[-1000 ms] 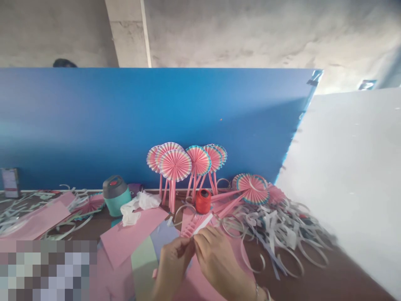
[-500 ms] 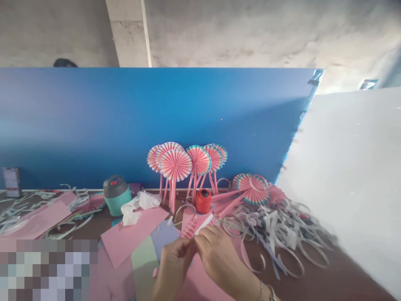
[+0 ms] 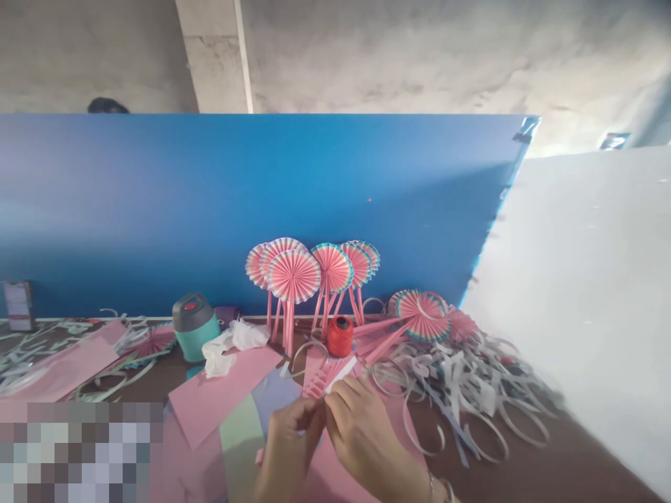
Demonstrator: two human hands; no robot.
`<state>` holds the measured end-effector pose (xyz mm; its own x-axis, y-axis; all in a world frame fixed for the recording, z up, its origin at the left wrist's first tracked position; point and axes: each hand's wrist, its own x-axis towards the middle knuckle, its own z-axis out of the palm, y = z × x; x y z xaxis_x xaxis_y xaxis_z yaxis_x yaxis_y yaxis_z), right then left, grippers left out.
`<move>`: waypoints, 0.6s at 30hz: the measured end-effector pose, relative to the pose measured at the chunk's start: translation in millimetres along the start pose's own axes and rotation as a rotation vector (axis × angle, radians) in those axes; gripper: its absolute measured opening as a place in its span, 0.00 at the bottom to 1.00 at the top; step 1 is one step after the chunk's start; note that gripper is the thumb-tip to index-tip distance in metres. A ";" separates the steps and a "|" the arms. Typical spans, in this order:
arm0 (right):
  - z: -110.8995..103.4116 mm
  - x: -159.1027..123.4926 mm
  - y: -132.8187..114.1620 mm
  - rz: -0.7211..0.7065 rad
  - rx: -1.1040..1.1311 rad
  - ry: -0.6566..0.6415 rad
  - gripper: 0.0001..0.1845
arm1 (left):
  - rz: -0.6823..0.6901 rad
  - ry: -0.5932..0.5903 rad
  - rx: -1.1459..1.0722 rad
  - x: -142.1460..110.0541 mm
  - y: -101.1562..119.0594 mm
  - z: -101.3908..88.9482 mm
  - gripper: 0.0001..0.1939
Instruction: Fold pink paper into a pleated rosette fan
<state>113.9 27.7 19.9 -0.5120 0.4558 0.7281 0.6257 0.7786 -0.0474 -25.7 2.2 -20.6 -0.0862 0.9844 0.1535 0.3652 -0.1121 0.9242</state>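
My left hand [image 3: 293, 440] and my right hand [image 3: 361, 429] meet low in the middle of the view, fingertips pinched together. Between them is a pleated pink paper [image 3: 316, 384], its folds showing just beyond the left fingers. A white strip [image 3: 340, 372] sticks out past my right knuckles; whether it belongs to the pleated paper I cannot tell. My fingers hide the spot being pinched. Flat pink paper [image 3: 335, 468] lies under both hands. Just past them stands a red thread spool [image 3: 340, 337].
Round pleated paper fans [image 3: 293, 276] lean on the blue partition [image 3: 210, 188]; more fans [image 3: 422, 314] lie to the right. Curled paper strips [image 3: 466, 384] heap beside them. Left are a teal container [image 3: 196, 328], a crumpled white bag [image 3: 235, 342], coloured sheets [image 3: 225, 391] and a phone [image 3: 19, 306].
My right hand and wrist have shifted very slightly to the left. Both hands keep their pinch at the pleated paper, and everything else stays in place.
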 end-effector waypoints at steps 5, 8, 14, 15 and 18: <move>-0.7 1.0 -0.6 0.043 0.043 0.040 0.10 | 0.000 -0.010 -0.082 1.5 7.0 -1.0 0.24; -0.5 2.3 1.7 0.096 0.105 0.049 0.09 | -0.010 -0.014 -0.155 2.9 9.5 -0.8 0.24; -1.4 3.3 8.6 0.118 0.156 -0.002 0.09 | -0.054 -0.049 -0.321 5.9 7.7 0.9 0.22; -1.7 3.4 9.3 0.111 0.158 -0.005 0.09 | -0.056 -0.049 -0.334 6.3 7.5 1.1 0.22; -1.9 3.8 10.4 0.105 0.181 -0.001 0.09 | -0.065 -0.051 -0.349 6.4 7.5 1.1 0.23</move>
<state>119.5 36.7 23.4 -0.4503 0.5385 0.7123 0.5597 0.7917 -0.2447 -22.4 7.8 -13.0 -0.0490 0.9956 0.0804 0.0214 -0.0794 0.9966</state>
